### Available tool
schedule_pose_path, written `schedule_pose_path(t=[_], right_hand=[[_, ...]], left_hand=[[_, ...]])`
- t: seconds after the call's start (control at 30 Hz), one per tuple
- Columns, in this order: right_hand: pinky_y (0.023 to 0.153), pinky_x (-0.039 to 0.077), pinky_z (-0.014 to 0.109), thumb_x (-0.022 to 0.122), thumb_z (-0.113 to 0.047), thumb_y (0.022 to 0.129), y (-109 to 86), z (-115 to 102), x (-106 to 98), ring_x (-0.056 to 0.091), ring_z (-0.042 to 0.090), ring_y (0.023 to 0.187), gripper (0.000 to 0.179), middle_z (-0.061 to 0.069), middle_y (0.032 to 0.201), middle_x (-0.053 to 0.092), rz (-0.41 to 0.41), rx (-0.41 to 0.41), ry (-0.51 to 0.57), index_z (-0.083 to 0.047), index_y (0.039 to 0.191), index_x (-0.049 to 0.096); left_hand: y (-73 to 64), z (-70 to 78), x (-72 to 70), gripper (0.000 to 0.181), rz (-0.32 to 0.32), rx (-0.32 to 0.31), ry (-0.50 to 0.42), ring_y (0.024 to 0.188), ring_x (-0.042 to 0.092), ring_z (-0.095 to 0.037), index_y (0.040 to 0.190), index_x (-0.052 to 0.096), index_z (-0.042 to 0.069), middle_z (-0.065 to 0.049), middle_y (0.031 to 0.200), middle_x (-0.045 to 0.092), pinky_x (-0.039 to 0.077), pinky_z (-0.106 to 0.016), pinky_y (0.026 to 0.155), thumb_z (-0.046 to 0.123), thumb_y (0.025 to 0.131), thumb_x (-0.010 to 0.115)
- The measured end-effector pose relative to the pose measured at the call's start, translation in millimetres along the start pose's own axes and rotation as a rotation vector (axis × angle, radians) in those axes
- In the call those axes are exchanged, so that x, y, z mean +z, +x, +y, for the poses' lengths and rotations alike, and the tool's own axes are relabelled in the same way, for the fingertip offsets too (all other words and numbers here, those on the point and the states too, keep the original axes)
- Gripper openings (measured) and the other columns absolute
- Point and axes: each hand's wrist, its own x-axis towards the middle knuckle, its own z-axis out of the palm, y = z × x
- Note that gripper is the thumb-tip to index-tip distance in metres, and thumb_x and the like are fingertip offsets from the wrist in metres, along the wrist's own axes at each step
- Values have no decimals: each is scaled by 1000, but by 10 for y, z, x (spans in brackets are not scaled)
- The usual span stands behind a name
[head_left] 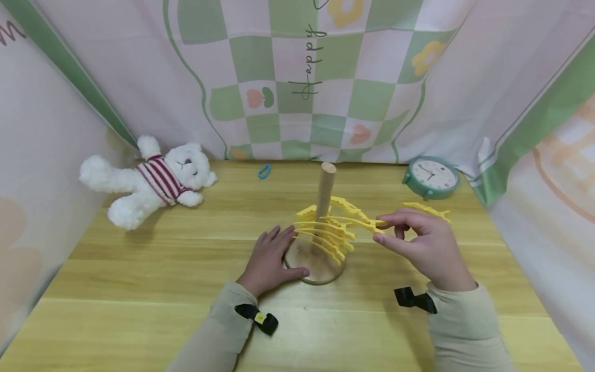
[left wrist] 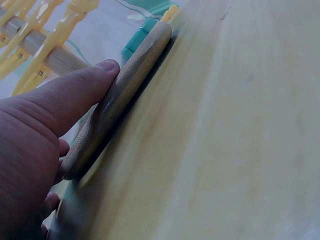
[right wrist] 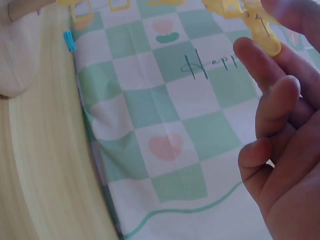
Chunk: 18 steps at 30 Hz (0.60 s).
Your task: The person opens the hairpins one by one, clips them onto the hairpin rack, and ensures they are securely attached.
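Note:
A wooden post (head_left: 327,191) rises from a round wooden base (head_left: 319,269) on the table. Several long, curved yellow plastic clips (head_left: 343,247) hang around the post, one above another. My left hand (head_left: 271,261) rests against the left side of the base with spread fingers; in the left wrist view its thumb (left wrist: 87,85) presses on the rim. Beside the post on the right, my right hand (head_left: 425,245) pinches the end of another yellow clip (head_left: 372,224) between thumb and fingers. That clip's far end reaches the post; whether it grips the post I cannot tell.
One more yellow clip (head_left: 426,208) lies behind my right hand. A green alarm clock (head_left: 431,178) stands at the back right, a blue ring-like piece (head_left: 264,171) at the back. A white plush bear (head_left: 153,178) lies at left. A patterned curtain (head_left: 316,119) borders the table.

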Motion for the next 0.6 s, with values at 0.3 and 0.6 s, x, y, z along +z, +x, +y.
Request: schedule_pose_path(t=[0.3, 0.6], right_hand=[[49, 34, 23, 89, 3, 70, 25, -68, 151, 47, 7, 64, 31, -9, 73, 57, 13, -95, -13, -12, 95, 79], [51, 31, 21, 90, 3, 67, 27, -104, 228, 46, 7, 67, 36, -10, 80, 63, 49, -149, -37, -11, 98, 80]], left_hand=[[-10, -3, -7, 95, 2, 10, 2, 152, 20, -31, 153, 42, 11, -1, 162, 32, 10, -49, 124, 64, 81, 73], [-1, 0, 0, 94, -10, 13, 11, 152, 18, -30, 153, 43, 12, 0, 163, 31, 9, -50, 124, 65, 81, 72]])
